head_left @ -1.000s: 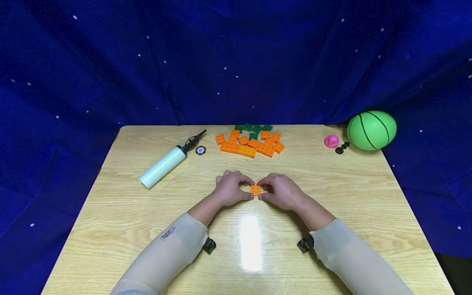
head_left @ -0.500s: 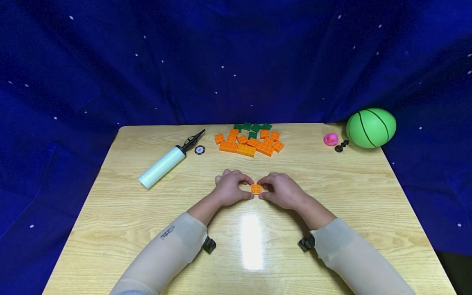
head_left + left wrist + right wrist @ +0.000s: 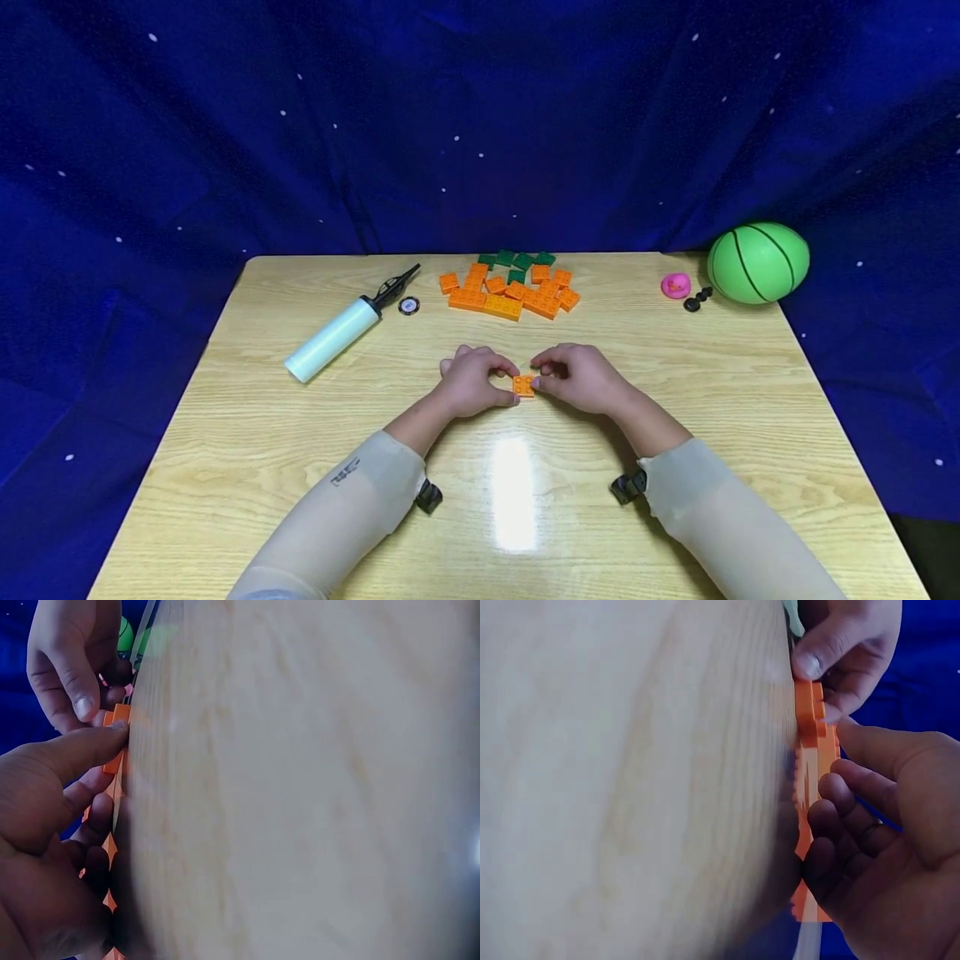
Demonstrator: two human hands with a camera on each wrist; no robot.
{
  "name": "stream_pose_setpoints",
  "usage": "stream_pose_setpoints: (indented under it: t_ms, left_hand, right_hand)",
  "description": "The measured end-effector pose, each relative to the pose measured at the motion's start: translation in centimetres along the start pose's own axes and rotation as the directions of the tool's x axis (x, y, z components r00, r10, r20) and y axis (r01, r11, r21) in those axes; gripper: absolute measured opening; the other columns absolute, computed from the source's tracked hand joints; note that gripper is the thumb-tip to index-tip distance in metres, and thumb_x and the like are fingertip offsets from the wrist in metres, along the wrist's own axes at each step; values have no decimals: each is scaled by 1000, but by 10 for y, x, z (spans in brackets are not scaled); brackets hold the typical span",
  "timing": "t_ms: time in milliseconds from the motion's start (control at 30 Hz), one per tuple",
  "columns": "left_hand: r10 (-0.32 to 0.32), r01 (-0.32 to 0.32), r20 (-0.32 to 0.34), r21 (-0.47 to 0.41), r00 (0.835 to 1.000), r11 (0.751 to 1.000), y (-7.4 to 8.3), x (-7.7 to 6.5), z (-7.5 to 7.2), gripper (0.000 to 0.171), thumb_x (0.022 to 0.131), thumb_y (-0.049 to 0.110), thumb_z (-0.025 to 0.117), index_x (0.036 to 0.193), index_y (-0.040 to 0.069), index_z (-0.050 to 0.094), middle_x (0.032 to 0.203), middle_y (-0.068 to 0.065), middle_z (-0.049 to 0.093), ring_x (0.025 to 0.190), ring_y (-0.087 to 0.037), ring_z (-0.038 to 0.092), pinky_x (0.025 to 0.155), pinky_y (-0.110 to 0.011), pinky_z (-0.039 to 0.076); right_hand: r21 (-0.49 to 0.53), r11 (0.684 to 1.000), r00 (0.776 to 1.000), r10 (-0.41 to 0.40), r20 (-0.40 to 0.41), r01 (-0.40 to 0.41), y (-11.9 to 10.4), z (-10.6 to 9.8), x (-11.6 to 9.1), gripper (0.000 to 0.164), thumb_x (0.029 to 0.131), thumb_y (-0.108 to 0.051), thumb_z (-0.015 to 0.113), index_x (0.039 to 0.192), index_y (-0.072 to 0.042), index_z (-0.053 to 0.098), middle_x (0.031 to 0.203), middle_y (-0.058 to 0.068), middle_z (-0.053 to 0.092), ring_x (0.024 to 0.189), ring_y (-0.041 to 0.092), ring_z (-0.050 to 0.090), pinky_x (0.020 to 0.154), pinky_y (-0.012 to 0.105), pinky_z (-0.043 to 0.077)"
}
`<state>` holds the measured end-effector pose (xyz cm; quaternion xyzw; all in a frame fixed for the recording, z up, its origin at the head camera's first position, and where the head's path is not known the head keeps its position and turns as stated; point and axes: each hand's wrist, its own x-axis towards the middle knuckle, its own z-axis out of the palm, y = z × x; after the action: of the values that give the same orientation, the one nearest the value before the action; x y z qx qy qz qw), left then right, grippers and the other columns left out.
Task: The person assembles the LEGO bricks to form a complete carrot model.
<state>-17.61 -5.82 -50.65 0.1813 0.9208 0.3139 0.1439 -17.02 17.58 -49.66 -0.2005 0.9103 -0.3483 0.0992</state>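
A small square orange toy building brick (image 3: 522, 386) with studs on top sits on the table in front of the person. My left hand (image 3: 468, 383) pinches it between thumb and index finger from the left side. Just to its right is my right hand (image 3: 583, 379), its index finger raised away and its thumb tip at the brick's right edge. In the left wrist view the left thumb (image 3: 90, 746) presses the near side of the orange brick (image 3: 116, 757). The right wrist view shows the right hand (image 3: 907, 802) with loosely bent fingers, gripping nothing.
Farther back lies a cluster of orange bricks (image 3: 502, 307) and green bricks (image 3: 522, 261). A hand pump (image 3: 333, 340) and a poker chip (image 3: 408, 306) are at left. At right sit a pink rubber duck (image 3: 676, 286), a small black object (image 3: 693, 305) and a green ball (image 3: 758, 262).
The right hand has let go of the brick, its index finger lifting off and the hand shifting slightly right. The left hand keeps its pinch in the same place.
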Motion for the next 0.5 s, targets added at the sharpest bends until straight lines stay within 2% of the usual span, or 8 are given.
stream_pose_setpoints:
  t_ms: [500]
  left_hand:
    - [6, -6, -5, -21, 1000, 1000, -1, 0, 0, 31, 82, 38, 89, 109, 29, 78, 99, 9, 60, 99, -18, 44, 87, -49, 26]
  right_hand:
    - [18, 998, 988, 61, -141, -59, 14, -13, 26, 35, 96, -25, 77, 125, -6, 73, 109, 6, 71, 91, 22, 63, 81, 39, 53]
